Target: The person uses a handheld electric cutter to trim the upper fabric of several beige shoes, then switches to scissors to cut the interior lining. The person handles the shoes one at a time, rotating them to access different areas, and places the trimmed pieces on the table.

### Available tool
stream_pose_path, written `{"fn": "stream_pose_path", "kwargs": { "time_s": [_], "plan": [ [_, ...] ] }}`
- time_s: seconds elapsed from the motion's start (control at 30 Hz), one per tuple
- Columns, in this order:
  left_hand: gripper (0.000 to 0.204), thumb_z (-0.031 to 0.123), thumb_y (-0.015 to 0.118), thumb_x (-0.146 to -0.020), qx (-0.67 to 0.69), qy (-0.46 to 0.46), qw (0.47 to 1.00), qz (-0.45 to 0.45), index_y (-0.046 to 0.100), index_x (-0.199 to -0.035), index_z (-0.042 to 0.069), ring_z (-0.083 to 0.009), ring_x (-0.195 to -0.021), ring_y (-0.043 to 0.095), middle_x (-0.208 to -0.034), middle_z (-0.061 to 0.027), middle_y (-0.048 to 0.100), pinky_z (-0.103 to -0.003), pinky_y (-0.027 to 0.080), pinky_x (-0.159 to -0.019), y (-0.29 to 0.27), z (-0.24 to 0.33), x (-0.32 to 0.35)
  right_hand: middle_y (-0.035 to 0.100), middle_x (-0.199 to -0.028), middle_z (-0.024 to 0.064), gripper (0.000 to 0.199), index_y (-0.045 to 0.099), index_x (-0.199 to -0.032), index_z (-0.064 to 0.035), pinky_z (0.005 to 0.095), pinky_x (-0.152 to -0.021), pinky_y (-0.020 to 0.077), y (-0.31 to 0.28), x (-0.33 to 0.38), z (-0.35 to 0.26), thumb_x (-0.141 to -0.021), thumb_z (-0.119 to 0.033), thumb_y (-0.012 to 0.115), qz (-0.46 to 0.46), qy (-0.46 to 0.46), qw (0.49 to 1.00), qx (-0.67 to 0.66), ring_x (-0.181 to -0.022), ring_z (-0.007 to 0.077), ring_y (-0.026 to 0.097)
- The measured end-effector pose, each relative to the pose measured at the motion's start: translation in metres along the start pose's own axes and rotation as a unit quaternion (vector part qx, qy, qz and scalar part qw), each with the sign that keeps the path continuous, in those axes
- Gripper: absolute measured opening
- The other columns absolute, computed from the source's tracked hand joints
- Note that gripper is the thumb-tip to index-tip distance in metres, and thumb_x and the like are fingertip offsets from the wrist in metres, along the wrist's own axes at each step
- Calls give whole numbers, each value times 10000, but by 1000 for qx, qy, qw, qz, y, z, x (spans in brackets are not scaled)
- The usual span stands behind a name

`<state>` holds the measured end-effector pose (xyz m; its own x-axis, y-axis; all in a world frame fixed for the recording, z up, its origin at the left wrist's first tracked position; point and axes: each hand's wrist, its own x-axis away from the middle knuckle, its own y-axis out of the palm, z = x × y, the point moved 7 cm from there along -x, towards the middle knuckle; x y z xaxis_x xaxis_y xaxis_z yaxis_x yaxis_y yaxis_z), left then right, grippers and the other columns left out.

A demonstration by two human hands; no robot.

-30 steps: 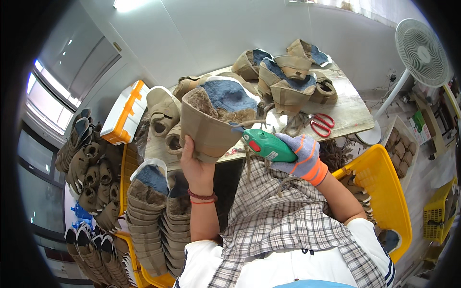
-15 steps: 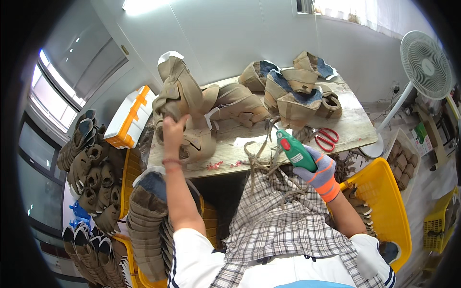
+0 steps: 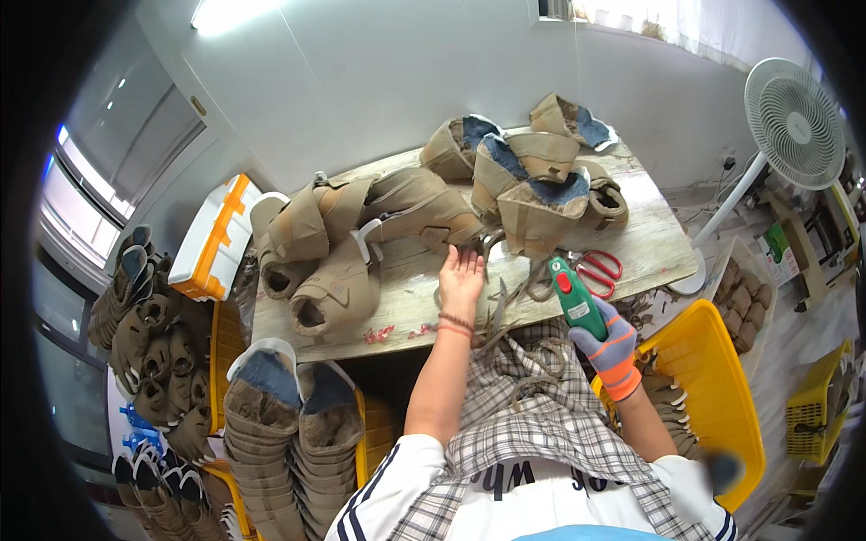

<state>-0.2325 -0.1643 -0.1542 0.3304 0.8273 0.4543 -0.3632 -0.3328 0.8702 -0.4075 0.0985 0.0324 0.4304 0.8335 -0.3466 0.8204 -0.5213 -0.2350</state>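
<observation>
The green-and-red handheld tool (image 3: 577, 302) sits in the gloved right hand (image 3: 609, 347), fingers clenched round its lower body, nose pointing up toward the near edge of the wooden table (image 3: 406, 293), just short of the red-handled scissors (image 3: 600, 268). Judged from its shape, the tool is rigid, light enough for one hand, and best held where it is now — round the barrel below the red button; the knit glove should guard against slip. The bare left hand (image 3: 460, 275) lies open, palm toward the table, grasping nothing, fingertips near the loose tan strap offcuts (image 3: 505, 298) at the table edge. These straps look soft and limp (likely to snag or slide if pulled by one end). Behind them stand tan boot uppers with blue lining (image 3: 532, 198), stiff enough to hold their form; a second heap of tan uppers (image 3: 334, 243) lies to the left — best lifted by the collar or heel. Against half a second ago: the left hand, then raised into the left heap, now rests nearer the middle of the table, empty; the right hand with the tool has scarcely shifted. A yellow crate (image 3: 713, 388) stands at the right.
</observation>
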Motion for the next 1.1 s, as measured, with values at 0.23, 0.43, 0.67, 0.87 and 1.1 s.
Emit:
{"fn": "stream_pose_path", "kwargs": {
  "time_s": [0.23, 0.43, 0.67, 0.87, 1.1],
  "plan": [
    [331, 287, 783, -754, 35, 110, 989, 94, 612, -967, 100, -173, -797, 554, -875, -13, 619, -332, 448, -718, 64, 5, -15, 682, -897, 83, 566, 584, -1162, 39, 255, -694, 509, -1, 12, 15, -693, -176, 817, 2, 22, 1000, 15, -758, 99, 609],
    [379, -14, 713, -769, -141, 339, 930, -17, 535, -1104, -7, -181, -945, 597, -1076, -78, 617, -310, 490, -852, 41, 31, 95, 689, -821, 109, 545, 615, -1121, 15, 265, -669, 514, 6, 5, 10, -689, -245, 819, -9, -12, 996, 85, -700, 130, 643],
    [265, -3, 618, -857, -231, 276, 916, -179, 604, -1119, 31, -166, -924, 627, -1070, -71, 644, -309, 510, -830, 57, 66, 240, 656, -727, 137, 577, 637, -1093, -17, 301, -569, 495, 41, 10, -7, -660, -343, 834, -57, -89, 988, 109, -587, 217, 630],
    [300, 24, 597, -875, -249, 317, 884, -238, 582, -1175, 18, -204, -999, 629, -1131, -99, 629, -357, 541, -838, 62, 86, 272, 668, -751, 136, 585, 640, -1093, -1, 277, -589, 501, 58, 22, -38, -635, -300, 848, -105, -71, 992, 7, -607, 192, 636],
    [246, 40, 643, -859, -293, 335, 858, -257, 617, -1102, 10, -177, -944, 638, -1065, -85, 654, -325, 544, -795, 66, 74, 265, 685, -823, 143, 565, 639, -1105, -12, 277, -631, 511, 54, 22, -59, -645, -272, 837, -124, -82, 989, -10, -671, 174, 658]
  ]
}}
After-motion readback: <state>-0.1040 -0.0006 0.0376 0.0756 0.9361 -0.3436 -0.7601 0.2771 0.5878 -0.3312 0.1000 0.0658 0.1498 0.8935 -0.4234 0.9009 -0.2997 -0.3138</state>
